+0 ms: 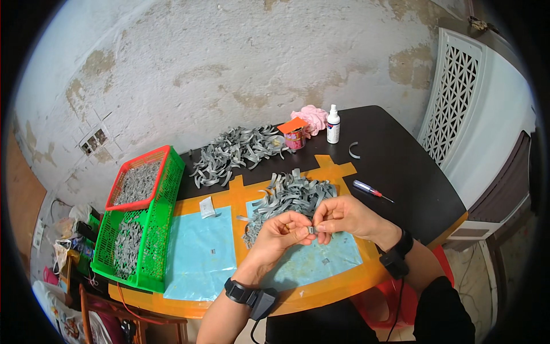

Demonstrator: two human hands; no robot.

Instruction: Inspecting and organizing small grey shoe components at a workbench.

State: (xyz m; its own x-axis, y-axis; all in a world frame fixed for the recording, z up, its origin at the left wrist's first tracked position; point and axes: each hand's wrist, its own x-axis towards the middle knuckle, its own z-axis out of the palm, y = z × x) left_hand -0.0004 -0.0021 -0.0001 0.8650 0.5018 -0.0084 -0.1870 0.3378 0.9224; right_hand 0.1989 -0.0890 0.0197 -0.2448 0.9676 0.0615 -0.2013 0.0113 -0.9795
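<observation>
My left hand (281, 234) and my right hand (347, 217) meet over the front of the table, thumbs and fingers pinched together. Between their fingertips is a small grey piece (311, 230), too small to make out fully. Just beyond the hands lies a heap of grey curved strips (292, 195), partly hidden by them. Under the hands is a light blue sheet (309, 266), edged with orange tape (238, 198). A few tiny grey bits rest on the blue sheets.
On the left, a green basket (156, 229) and a red basket (166, 157) hold many small grey pieces. A larger strip pile (238, 152) lies at the back, beside a tin (294, 139), pink cloth (311, 119) and white spray bottle (333, 124). A screwdriver (372, 190) lies right.
</observation>
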